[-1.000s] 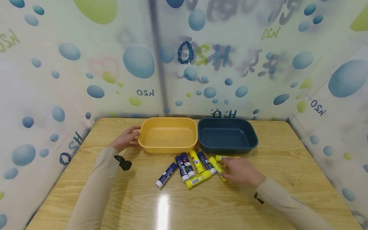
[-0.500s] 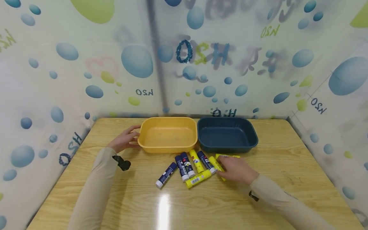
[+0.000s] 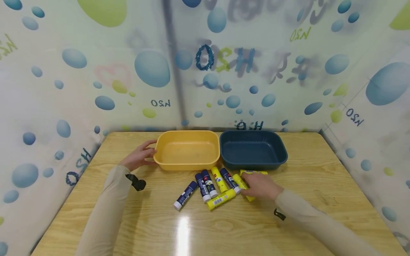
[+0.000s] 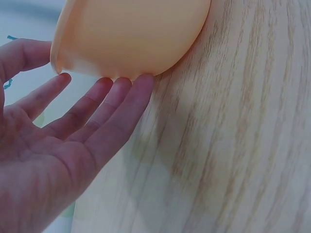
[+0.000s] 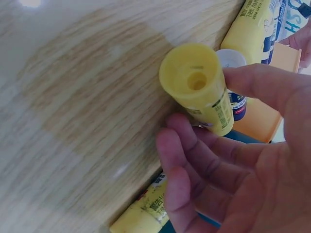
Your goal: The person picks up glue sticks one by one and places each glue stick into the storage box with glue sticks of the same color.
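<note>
My left hand [image 3: 137,156] touches the left end of a yellow plastic tub [image 3: 187,166], its fingers extended. In the left wrist view, several fingertips rest against the tub's outer wall [image 4: 131,34]. My right hand [image 3: 263,187] pinches a yellow glue stick [image 5: 210,109] between thumb and curled fingers. This stick lies slanted on the table, partly covered by the hand in the head view. Just behind that hand is another yellow glue stick [image 3: 254,172]. Several blue and yellow glue sticks lie to its left, including a crosswise yellow one [image 3: 221,199].
A dark blue tub [image 3: 254,165] stands against the yellow tub's right side. Apart at the left lies a blue glue stick [image 3: 185,195] with a white end. The wooden table [image 3: 153,227] meets a patterned wall [image 3: 272,81] at the back.
My right hand has moved a little to the left and closed on the slanted yellow glue stick. My left hand stays at the yellow tub.
</note>
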A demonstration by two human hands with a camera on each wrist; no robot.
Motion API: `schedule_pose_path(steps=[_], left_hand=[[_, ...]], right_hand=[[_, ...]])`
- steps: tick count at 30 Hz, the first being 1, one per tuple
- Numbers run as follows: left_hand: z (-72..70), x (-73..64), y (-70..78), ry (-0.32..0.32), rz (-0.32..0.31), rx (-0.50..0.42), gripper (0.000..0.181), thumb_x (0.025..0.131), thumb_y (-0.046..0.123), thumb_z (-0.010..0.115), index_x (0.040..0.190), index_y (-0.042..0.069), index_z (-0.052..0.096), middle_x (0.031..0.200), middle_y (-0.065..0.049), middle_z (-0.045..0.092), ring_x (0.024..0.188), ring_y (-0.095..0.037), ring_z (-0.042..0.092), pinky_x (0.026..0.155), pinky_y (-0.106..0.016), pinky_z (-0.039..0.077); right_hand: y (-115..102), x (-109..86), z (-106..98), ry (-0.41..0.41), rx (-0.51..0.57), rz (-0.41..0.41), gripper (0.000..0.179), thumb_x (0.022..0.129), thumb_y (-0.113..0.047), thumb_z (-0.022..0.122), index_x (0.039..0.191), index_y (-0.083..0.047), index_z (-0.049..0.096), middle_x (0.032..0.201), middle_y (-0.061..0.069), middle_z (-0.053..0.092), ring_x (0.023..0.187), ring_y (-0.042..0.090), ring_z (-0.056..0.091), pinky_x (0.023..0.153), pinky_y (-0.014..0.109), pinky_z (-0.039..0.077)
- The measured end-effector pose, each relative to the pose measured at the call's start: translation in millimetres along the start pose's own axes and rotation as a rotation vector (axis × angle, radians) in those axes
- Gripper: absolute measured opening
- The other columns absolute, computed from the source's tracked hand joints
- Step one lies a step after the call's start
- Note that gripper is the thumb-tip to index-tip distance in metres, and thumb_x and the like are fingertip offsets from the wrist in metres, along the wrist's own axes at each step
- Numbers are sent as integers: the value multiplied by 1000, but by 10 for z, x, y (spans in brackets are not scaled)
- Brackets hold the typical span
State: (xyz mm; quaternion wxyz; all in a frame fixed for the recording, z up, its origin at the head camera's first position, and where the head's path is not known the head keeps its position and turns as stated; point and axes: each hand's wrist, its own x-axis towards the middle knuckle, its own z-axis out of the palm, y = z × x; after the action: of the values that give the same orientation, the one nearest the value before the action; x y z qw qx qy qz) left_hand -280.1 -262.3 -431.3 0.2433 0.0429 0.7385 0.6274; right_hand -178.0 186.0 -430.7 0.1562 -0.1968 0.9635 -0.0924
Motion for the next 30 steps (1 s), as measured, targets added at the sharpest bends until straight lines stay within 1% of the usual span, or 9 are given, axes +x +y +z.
schedule_pose_path(steps=[4, 8, 11, 15, 18, 23, 26, 30], left_hand=[[6, -9, 25, 9, -7, 4, 62, 103, 13, 43, 155, 10, 9, 151, -26, 19, 120, -38, 43, 98, -54, 42], [16, -18, 42, 13, -12, 0, 62, 103, 13, 43, 155, 10, 9, 151, -26, 18, 119, -37, 44, 99, -54, 41], [25, -19, 49, 18, -15, 5, 62, 103, 13, 43, 155, 10, 10, 151, -26, 18, 121, -39, 42, 99, -54, 41], [20, -3, 39, 15, -16, 19, 62, 103, 13, 43, 155, 9, 10, 152, -26, 17, 127, -43, 37, 99, -54, 41], [12, 14, 19, 19, -23, 25, 61, 103, 14, 43, 155, 10, 12, 152, -25, 18, 128, -43, 36, 100, -54, 40], [14, 23, -4, 27, -30, 17, 60, 103, 16, 43, 155, 11, 14, 152, -24, 20, 124, -40, 41, 99, -53, 42], [12, 24, -16, 31, -33, 7, 59, 103, 15, 43, 155, 12, 15, 151, -23, 21, 121, -39, 42, 97, -52, 44], [3, 28, -31, 24, -26, 2, 59, 104, 16, 42, 155, 10, 13, 152, -24, 20, 118, -36, 45, 96, -52, 45]], right_hand=[[0, 44, -27, -34, 15, 3, 32, 81, -34, 76, 97, -12, 59, 72, -3, 50, 63, 15, 47, 53, 30, 39], [-6, 68, -52, -60, 27, 12, 33, 80, -33, 77, 97, -11, 59, 75, -3, 52, 65, 15, 48, 56, 31, 41], [-6, 71, -56, -63, 29, 14, 33, 80, -32, 76, 98, -10, 59, 78, -2, 53, 66, 16, 48, 59, 32, 44], [8, 72, -40, -48, 36, -3, 33, 81, -31, 75, 99, -9, 59, 79, -2, 54, 68, 16, 47, 63, 34, 45], [31, 67, -22, -39, 42, -23, 30, 81, -30, 74, 97, -10, 58, 76, -2, 52, 66, 16, 47, 61, 33, 43], [75, 47, -13, -44, 82, -38, 26, 81, -29, 73, 94, -12, 57, 71, -3, 49, 63, 15, 45, 55, 30, 37], [98, 31, -18, -46, 114, -53, 25, 81, -27, 73, 93, -13, 57, 71, -3, 48, 63, 14, 44, 55, 28, 36], [112, 4, -33, -55, 155, -58, 23, 81, -23, 73, 93, -13, 56, 72, -3, 49, 62, 13, 44, 54, 27, 35]])
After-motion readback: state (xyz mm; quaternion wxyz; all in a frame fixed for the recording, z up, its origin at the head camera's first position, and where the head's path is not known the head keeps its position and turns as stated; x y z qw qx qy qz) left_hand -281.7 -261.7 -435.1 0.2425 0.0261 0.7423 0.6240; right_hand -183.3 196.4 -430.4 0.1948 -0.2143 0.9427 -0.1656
